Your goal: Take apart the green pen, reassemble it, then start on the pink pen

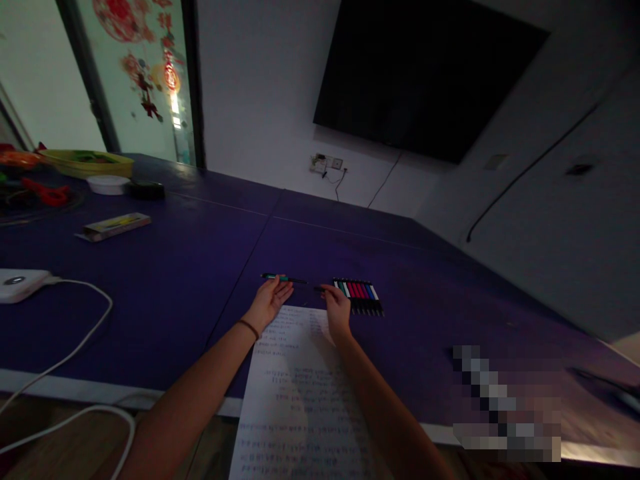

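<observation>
My left hand [271,300] lies at the top left corner of a handwritten sheet of paper [300,393], fingers stretched out toward a green pen [281,278] on the purple table [190,267]. My right hand [337,308] rests at the paper's top right corner, fingers curled near a dark pen tip [319,289]; whether it grips it is unclear. A row of several coloured pens [359,294] lies just right of that hand.
A white device [20,283] with a white cable [85,333] sits at the left edge. A flat box [114,225], a white round lid [107,184] and a yellow bowl [85,162] are far left. A dark screen [425,73] hangs on the wall.
</observation>
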Demonstrator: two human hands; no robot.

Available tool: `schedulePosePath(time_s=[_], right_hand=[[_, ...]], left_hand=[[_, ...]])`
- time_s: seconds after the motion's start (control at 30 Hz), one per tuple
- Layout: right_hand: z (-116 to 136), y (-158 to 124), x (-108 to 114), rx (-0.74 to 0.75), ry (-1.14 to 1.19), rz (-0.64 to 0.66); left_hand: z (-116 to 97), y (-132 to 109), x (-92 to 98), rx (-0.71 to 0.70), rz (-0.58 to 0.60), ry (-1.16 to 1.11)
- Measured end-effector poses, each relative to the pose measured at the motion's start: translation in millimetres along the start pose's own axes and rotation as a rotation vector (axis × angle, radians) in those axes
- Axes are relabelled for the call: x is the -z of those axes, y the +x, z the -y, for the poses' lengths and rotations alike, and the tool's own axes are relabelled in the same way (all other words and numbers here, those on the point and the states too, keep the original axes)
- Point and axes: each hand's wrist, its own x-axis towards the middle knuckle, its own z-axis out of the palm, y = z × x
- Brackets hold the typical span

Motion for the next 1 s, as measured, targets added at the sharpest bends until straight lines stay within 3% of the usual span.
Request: schedulePosePath(time_s=[0.1,0.57,0.83,1.0], right_hand=[[1.7,0.2,0.6,-0.079,0.078,-0.012],[4.9,-1.3,0.2,-0.097,0.160,-0.005],[12.5,-7.2,-6.4,0.021,0.144,0.106],[9.9,-9.0,-6.6,0.002,0.108,0.158]], left_hand=[[1.4,-1.9,-1.0,0.018,0.017,0.035],[3.6,-2.3,-0.5,0.021,0.033,0.025],[7.6,-3.2,1.9,0.067,0.126,0.114],[6.8,-5.1,2.5,0.132,0.197,0.211]])
